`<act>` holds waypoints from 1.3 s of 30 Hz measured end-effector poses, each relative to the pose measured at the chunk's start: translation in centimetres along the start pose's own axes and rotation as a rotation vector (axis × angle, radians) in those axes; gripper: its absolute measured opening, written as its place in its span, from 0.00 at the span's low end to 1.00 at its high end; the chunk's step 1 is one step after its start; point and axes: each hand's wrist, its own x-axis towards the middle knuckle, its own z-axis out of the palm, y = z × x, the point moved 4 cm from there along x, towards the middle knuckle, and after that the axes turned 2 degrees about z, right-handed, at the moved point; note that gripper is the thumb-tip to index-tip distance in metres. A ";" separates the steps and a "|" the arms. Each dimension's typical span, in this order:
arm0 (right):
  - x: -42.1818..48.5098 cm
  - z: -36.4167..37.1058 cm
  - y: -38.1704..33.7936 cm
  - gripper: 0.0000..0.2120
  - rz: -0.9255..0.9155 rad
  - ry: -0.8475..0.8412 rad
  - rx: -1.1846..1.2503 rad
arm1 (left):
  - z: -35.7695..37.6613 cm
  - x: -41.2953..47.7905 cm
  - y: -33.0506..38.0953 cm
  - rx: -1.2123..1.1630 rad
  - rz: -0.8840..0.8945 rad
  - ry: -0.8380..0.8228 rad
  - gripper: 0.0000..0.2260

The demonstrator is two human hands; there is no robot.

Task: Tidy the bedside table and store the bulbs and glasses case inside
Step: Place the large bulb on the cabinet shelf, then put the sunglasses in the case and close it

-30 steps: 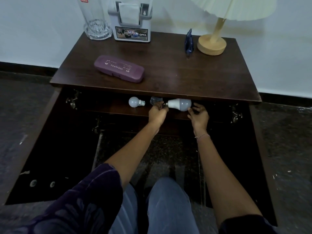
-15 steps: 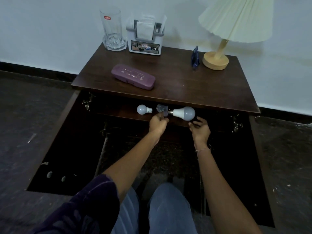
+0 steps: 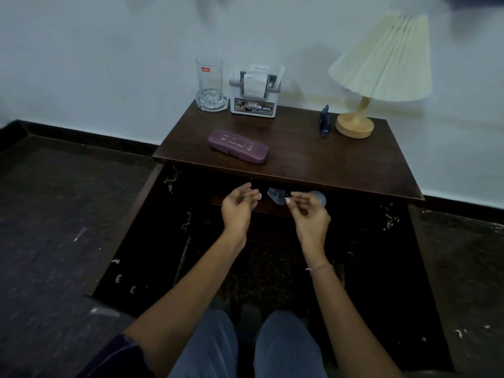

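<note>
A purple glasses case (image 3: 238, 145) lies on the dark wooden bedside table (image 3: 341, 165). On the shelf inside, under the top, lie a white bulb (image 3: 319, 197), a clear bulb (image 3: 275, 195) and a second white bulb (image 3: 259, 197), which my left fingers mostly hide. My left hand (image 3: 239, 207) hovers just in front of the shelf with its fingers apart and nothing in it. My right hand (image 3: 309, 212) is beside it, fingers loosely curled and empty, its fingertips in front of the white bulb's base.
At the back of the top stand a drinking glass (image 3: 209, 84), a napkin holder (image 3: 253, 94), a small blue figurine (image 3: 325, 120) and a lamp (image 3: 362, 115). Both cabinet doors (image 3: 131, 236) hang wide open to the sides. My knees are below.
Both hands have let go of the bulbs and drawn back a little from the shelf. The camera has risen and pulled away, so more wall shows.
</note>
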 end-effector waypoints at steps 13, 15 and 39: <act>6.1 8.7 -8.5 0.24 -0.412 -0.306 -0.420 | -1.2 5.8 12.0 0.667 0.730 0.029 0.25; 6.9 9.2 -8.1 0.24 -0.401 -0.358 -0.490 | -1.1 7.2 12.1 0.814 0.712 -0.031 0.29; 10.9 4.1 -4.4 0.23 -0.673 -0.241 -1.026 | 3.3 10.6 7.9 0.934 0.569 -0.383 0.22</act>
